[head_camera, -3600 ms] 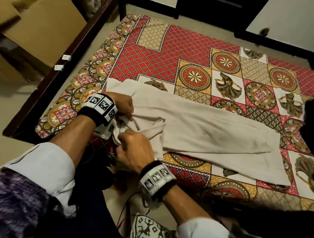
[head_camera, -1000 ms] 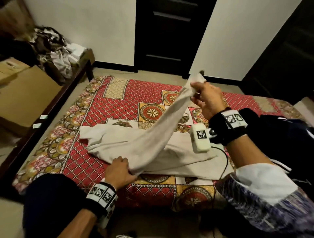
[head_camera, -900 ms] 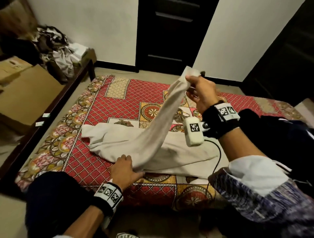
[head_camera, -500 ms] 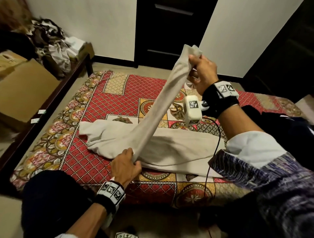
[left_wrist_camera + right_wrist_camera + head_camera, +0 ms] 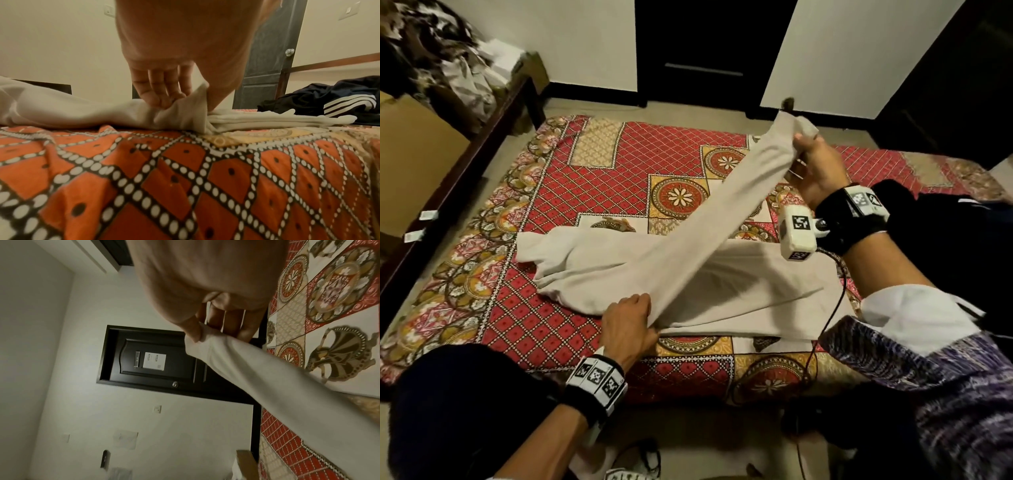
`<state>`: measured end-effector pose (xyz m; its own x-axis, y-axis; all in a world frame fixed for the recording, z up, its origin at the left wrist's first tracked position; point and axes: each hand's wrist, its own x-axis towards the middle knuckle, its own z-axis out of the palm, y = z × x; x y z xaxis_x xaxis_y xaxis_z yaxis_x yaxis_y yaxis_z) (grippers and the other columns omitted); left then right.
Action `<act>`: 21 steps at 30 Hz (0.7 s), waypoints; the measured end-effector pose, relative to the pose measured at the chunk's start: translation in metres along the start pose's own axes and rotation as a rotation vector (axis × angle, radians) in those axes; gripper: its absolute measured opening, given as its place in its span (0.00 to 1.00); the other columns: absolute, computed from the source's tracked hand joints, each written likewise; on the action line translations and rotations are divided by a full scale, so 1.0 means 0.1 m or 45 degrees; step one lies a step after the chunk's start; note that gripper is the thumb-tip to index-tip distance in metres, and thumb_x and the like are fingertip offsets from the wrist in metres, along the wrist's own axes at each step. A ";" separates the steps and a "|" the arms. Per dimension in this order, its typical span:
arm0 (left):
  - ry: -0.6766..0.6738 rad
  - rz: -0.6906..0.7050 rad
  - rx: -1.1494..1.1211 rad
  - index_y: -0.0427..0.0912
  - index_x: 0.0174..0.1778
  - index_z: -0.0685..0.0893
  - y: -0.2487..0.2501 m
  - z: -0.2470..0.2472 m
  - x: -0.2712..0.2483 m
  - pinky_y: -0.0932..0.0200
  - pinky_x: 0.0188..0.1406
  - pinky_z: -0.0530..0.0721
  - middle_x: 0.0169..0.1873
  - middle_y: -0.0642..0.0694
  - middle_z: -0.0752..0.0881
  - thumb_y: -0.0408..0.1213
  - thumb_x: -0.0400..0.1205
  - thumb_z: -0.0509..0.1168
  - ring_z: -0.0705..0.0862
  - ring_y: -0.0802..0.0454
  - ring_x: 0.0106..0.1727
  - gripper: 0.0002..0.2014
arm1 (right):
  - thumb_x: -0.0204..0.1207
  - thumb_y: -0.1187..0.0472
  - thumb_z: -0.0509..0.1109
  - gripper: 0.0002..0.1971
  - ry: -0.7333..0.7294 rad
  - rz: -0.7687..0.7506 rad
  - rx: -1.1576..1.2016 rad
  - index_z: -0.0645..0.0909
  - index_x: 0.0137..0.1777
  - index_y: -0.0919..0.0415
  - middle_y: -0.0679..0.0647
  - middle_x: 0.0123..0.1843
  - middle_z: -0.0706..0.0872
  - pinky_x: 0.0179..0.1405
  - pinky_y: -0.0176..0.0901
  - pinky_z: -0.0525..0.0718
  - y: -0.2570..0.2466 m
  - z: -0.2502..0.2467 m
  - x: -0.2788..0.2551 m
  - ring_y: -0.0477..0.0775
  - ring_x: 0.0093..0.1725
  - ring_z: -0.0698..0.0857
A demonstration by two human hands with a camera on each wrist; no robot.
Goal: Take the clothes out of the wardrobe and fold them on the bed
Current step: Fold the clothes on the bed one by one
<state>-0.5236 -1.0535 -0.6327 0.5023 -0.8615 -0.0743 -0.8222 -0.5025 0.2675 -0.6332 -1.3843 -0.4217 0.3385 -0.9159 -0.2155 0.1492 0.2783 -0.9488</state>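
Note:
A pair of beige trousers lies across the patterned bed cover. One trouser leg is stretched taut in the air, up to the right. My right hand grips its cuff above the far side of the bed. My left hand pinches the same leg's lower end down on the bed near the front edge. The other leg lies flat under the lifted one.
Dark clothes with white stripes are heaped on the bed at the right. A cardboard box and a pile of clothes stand left of the bed. A dark door is behind.
My right hand has lowered the cuff and drawn it out to the right, so the leg slants less steeply. My left hand stays pinching the cloth at the front edge.

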 end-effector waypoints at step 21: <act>0.228 -0.307 -0.337 0.44 0.65 0.82 -0.66 -0.32 0.38 0.44 0.49 0.81 0.61 0.39 0.80 0.44 0.83 0.65 0.84 0.37 0.52 0.15 | 0.74 0.60 0.77 0.06 0.261 0.332 -1.220 0.87 0.38 0.60 0.62 0.42 0.89 0.37 0.45 0.86 1.47 -1.95 0.29 0.60 0.40 0.84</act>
<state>-0.4417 -1.0505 -0.6222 0.7305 -0.6829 -0.0029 -0.5891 -0.6324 0.5030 -0.7830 -1.4264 -0.6122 0.0747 -0.9169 -0.3921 -0.7454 0.2098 -0.6327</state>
